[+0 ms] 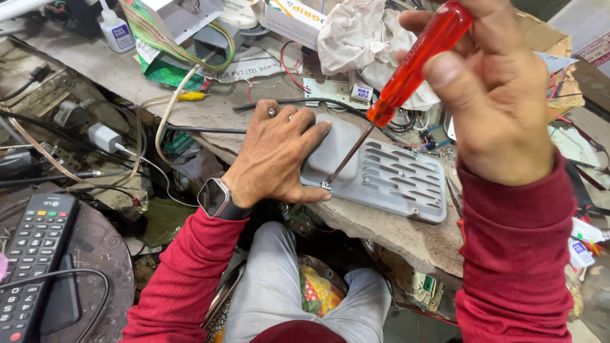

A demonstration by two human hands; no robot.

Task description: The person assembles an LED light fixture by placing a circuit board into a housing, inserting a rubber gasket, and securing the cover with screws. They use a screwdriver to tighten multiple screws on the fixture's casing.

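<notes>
Both hands at work over a cluttered surface (406,238). Left hand (279,155), palm down with fingers spread and pressed flat, pinning the near-left end of a grey plastic cover (394,178) against the worktop; ring on one finger, smartwatch (216,198) on the wrist, red sleeve angled in from lower left. Right hand (495,95) raised high and close to the camera, clenched around the translucent red handle of a screwdriver (406,76), thumb laid along the handle, red sleeve rising from the lower right.

Screwdriver lying between the two hands on a long diagonal: handle up and to the right in the fist, thin metal shaft slanting down and left, tip touching the cover's near-left corner just beside the left thumb. Cover flat, slotted vents facing up, long axis running left to right with a slight downward tilt toward the right.

Black remote control (32,260) at lower left, white crumpled cloth (365,35) behind the cover, tangled cables (127,146) to the left.
</notes>
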